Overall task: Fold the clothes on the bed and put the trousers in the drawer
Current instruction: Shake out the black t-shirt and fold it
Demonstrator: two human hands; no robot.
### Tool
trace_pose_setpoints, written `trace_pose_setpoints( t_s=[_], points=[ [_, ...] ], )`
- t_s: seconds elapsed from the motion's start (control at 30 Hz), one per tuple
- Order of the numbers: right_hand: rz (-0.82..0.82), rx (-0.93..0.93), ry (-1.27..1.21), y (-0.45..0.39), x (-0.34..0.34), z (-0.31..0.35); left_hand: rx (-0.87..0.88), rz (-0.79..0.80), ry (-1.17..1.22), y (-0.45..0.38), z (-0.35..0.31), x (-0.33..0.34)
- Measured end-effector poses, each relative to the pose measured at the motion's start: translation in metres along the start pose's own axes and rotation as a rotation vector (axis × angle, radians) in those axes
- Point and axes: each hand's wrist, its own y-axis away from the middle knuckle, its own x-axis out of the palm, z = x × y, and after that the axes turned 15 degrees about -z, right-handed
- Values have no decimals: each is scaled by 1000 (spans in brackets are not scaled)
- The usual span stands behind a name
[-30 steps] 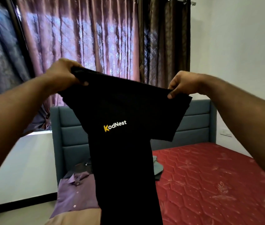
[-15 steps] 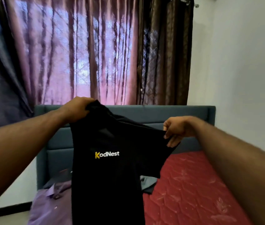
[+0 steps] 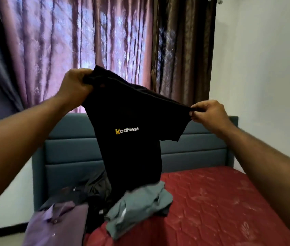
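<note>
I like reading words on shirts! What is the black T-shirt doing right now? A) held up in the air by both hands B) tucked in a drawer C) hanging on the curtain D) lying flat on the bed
A: the left hand and right hand each grip a top edge of the black T-shirt, which hangs above the bed.

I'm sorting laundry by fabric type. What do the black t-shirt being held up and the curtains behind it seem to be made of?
Black t-shirt: looks like a soft matte knit, probably cotton jersey; it hangs limp between both hands with no shine, and carries a printed logo.
Curtains: seemingly a thin satin-like synthetic; the folds catch glossy highlights and daylight glows through. Exact fibres can't be confirmed.
</note>
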Motion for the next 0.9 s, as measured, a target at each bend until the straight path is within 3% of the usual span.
trace_pose_setpoints(
  t_s=[0.1,0.23,0.3,0.4,0.47,0.53,0.63,0.8,0.9],
  points=[
    [107,-4,138,74,-12,-15,-30,157,34,90,-7,-39],
    [345,112,289,235,-14,-64,-16,507,74,280,2,-90],
    [526,236,368,327,-10,-94,-40,696,-28,394,8,-113],
    [726,458,432,445,-9,-123,-268,955,-104,553,14,-152],
    [829,519,454,498,-7,-131,-233,1116,-166,626,19,-173],
    [844,563,497,525,-9,-132,-232,1225,-275,653,11,-185],
    [689,620,521,544,-6,-137,-250,1342,-433,660,3,-189],
    [555,310,347,541,22,-110,-282,1440,-459,665,18,-191],
    [694,-204,196,534,63,-93,-208,1423,-466,671,21,-193]
  ],
)
